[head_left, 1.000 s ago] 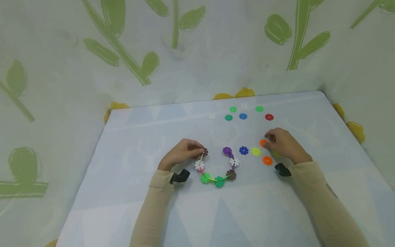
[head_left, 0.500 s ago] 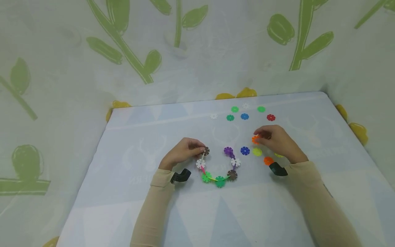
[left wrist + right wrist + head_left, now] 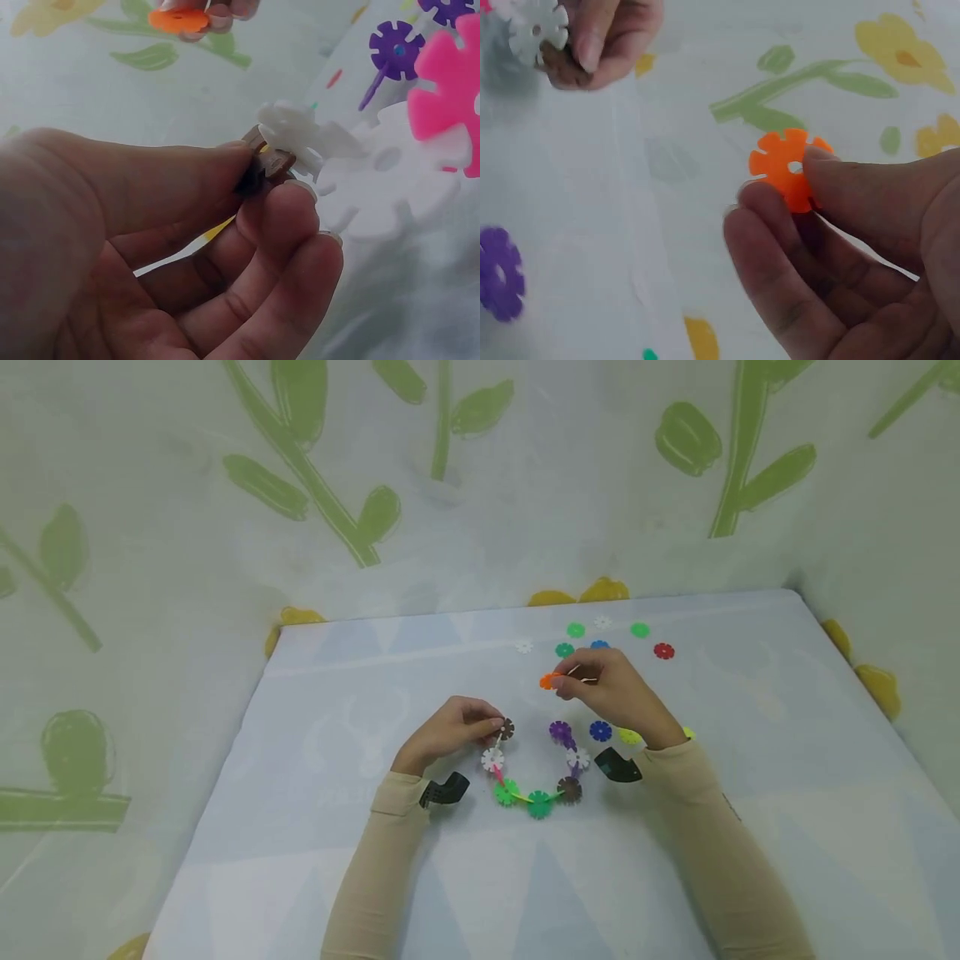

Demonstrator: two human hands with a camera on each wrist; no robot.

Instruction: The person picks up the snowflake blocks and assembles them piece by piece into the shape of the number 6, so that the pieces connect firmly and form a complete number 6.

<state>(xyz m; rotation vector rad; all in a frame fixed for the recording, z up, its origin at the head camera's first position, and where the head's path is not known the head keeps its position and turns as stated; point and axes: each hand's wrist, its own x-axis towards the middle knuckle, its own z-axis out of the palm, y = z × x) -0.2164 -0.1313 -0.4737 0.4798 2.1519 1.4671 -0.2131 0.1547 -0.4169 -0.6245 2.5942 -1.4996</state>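
My left hand [image 3: 456,731] pinches a brown notched disc [image 3: 507,728] at the left end of a U-shaped chain of interlocking snowflake discs. White [image 3: 492,760], light green [image 3: 506,792], dark green [image 3: 540,804] and brown discs follow along the chain, up to a purple disc [image 3: 560,732] at its right end. In the left wrist view a white disc [image 3: 386,161] slots in close to the brown one. Between thumb and fingers my right hand [image 3: 611,689] holds an orange snowflake disc [image 3: 787,169], raised beyond the gap between the chain's two ends.
Loose discs lie on the table [image 3: 360,860]: blue [image 3: 601,731] and yellow [image 3: 629,737] right of the chain, red [image 3: 663,651], green [image 3: 640,630] and white [image 3: 524,647] farther back. A leaf-patterned wall [image 3: 525,527] rises behind the table's far edge.
My right hand has lifted the orange disc and carried it left, toward my left hand. The left hand keeps its pinch on the brown disc, and the chain stays in place.
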